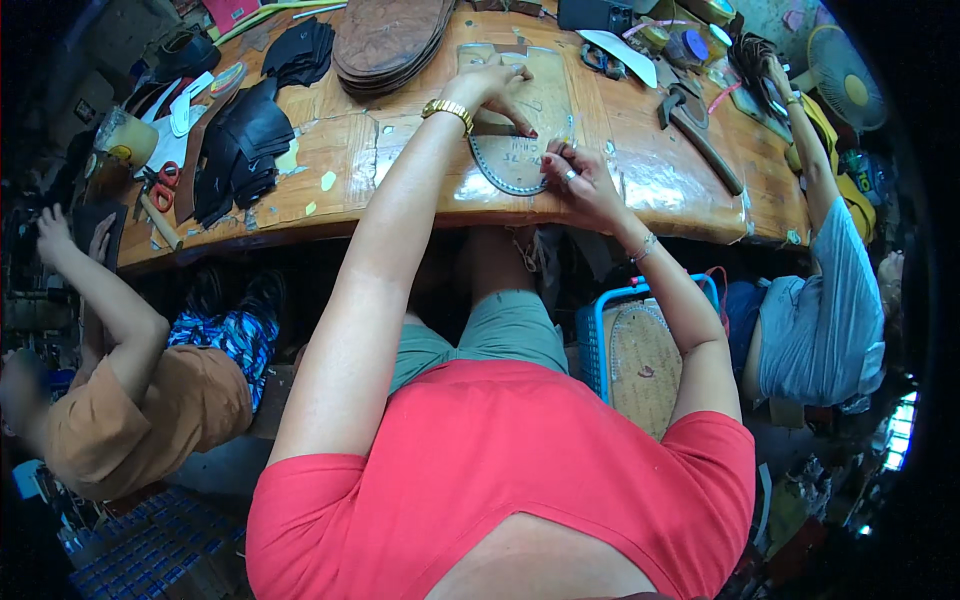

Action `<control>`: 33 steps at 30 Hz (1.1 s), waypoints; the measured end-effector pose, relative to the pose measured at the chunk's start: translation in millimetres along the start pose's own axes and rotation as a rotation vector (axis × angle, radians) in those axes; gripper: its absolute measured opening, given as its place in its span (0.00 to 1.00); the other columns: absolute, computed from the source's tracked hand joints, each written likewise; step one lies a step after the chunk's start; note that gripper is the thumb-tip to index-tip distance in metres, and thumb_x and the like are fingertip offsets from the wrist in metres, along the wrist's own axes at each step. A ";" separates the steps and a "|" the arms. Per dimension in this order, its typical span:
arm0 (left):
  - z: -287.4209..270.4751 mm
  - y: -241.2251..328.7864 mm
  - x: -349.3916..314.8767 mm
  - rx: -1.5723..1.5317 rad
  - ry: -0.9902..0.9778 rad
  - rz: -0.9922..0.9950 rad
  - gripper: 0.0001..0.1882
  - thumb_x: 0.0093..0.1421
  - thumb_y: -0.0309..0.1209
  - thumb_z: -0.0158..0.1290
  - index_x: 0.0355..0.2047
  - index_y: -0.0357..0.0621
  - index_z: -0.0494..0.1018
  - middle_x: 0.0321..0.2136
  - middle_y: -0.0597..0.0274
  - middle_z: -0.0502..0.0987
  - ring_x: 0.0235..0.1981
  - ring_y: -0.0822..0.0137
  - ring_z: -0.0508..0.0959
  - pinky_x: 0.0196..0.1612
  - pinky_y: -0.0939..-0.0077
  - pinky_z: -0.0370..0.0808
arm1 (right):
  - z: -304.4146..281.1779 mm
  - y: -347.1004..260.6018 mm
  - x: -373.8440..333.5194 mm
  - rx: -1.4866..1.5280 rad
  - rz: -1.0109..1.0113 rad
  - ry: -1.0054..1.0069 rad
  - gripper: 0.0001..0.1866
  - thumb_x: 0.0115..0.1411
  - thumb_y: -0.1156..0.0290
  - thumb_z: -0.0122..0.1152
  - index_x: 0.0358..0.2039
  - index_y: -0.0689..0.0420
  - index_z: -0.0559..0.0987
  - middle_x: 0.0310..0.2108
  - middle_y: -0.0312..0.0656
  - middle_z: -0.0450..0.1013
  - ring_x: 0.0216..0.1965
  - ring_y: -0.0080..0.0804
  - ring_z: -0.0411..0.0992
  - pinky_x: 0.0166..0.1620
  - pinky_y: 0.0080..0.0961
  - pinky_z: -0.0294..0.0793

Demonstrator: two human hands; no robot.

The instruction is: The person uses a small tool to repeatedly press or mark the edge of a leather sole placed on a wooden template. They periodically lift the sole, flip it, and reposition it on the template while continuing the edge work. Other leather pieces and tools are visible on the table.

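A tan pattern board [545,92] with a rounded near end and a row of small marks along its edge lies on the wooden table in front of me. My left hand [494,88], a gold watch on its wrist, rests on the board with fingers spread. A dark strip shows under that hand. At the board's near right edge my right hand [583,182] is closed, thumb and fingers pinched together. What it holds, if anything, is too small to make out.
A stack of brown rounded leather pieces [388,45] and black leather pieces [243,140] lie left, near red-handled scissors [163,185]. A hammer [708,150] lies right. A blue basket [592,350] stands below the table. Co-workers sit on both sides.
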State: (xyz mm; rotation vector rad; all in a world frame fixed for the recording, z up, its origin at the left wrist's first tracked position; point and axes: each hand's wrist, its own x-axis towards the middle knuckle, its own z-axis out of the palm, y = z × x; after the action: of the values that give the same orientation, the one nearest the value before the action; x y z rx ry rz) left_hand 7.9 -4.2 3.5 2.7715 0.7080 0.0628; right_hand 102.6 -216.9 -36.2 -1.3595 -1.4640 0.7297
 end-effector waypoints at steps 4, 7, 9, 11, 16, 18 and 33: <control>1.5 -0.1 1.2 0.027 -0.020 0.037 0.60 0.21 0.65 0.68 0.59 0.63 0.63 0.59 0.49 0.61 0.58 0.48 0.66 0.58 0.57 0.66 | -0.6 7.6 -2.5 0.124 0.086 0.008 0.11 0.65 0.69 0.52 0.31 0.65 0.75 0.26 0.36 0.73 0.28 0.22 0.70 0.32 0.22 0.69; 0.0 -0.8 -0.2 0.024 -0.022 0.034 0.60 0.22 0.65 0.68 0.59 0.63 0.63 0.59 0.49 0.61 0.58 0.50 0.67 0.58 0.57 0.66 | 5.5 -2.1 -4.7 -0.183 -0.119 -0.028 0.11 0.65 0.69 0.52 0.32 0.65 0.76 0.26 0.36 0.74 0.28 0.22 0.70 0.32 0.22 0.69; 0.7 -0.7 -0.6 0.042 -0.023 0.021 0.60 0.22 0.65 0.68 0.59 0.62 0.62 0.58 0.49 0.62 0.58 0.51 0.66 0.58 0.56 0.66 | 7.3 -4.9 -3.9 -0.206 -0.133 -0.027 0.11 0.65 0.69 0.53 0.32 0.65 0.76 0.26 0.37 0.74 0.28 0.23 0.71 0.32 0.22 0.70; 1.0 -0.6 0.8 0.059 -0.011 0.032 0.60 0.23 0.66 0.67 0.60 0.62 0.62 0.57 0.49 0.63 0.58 0.51 0.66 0.58 0.56 0.66 | 4.2 0.5 -2.5 0.071 0.039 0.010 0.10 0.64 0.70 0.53 0.33 0.65 0.76 0.26 0.40 0.75 0.28 0.25 0.71 0.33 0.23 0.71; 7.9 -5.5 6.8 0.094 0.008 0.054 0.61 0.23 0.67 0.66 0.60 0.61 0.62 0.56 0.49 0.65 0.59 0.51 0.66 0.58 0.56 0.65 | 5.7 -11.0 -1.1 -0.221 -0.102 -0.100 0.11 0.65 0.69 0.52 0.35 0.66 0.76 0.28 0.38 0.75 0.31 0.24 0.73 0.38 0.22 0.72; 7.6 -6.1 7.0 0.082 -0.015 0.049 0.60 0.23 0.67 0.66 0.60 0.61 0.62 0.56 0.49 0.64 0.59 0.51 0.66 0.58 0.56 0.65 | 6.3 -8.7 0.3 -0.192 -0.093 -0.085 0.11 0.65 0.69 0.52 0.34 0.66 0.76 0.28 0.38 0.75 0.31 0.24 0.73 0.37 0.22 0.72; 5.4 -2.2 5.4 0.052 -0.016 0.041 0.59 0.23 0.65 0.67 0.60 0.65 0.62 0.57 0.48 0.62 0.58 0.48 0.66 0.58 0.55 0.64 | 15.9 4.0 1.8 0.012 0.011 -0.034 0.13 0.66 0.68 0.52 0.34 0.66 0.77 0.27 0.39 0.75 0.29 0.22 0.70 0.34 0.21 0.71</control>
State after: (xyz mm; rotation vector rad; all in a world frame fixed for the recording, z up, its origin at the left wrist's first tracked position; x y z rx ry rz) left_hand 12.2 -1.2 -2.4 2.8332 0.6588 0.0311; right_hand 89.6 -211.5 -44.9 -1.3526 -1.4772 0.7706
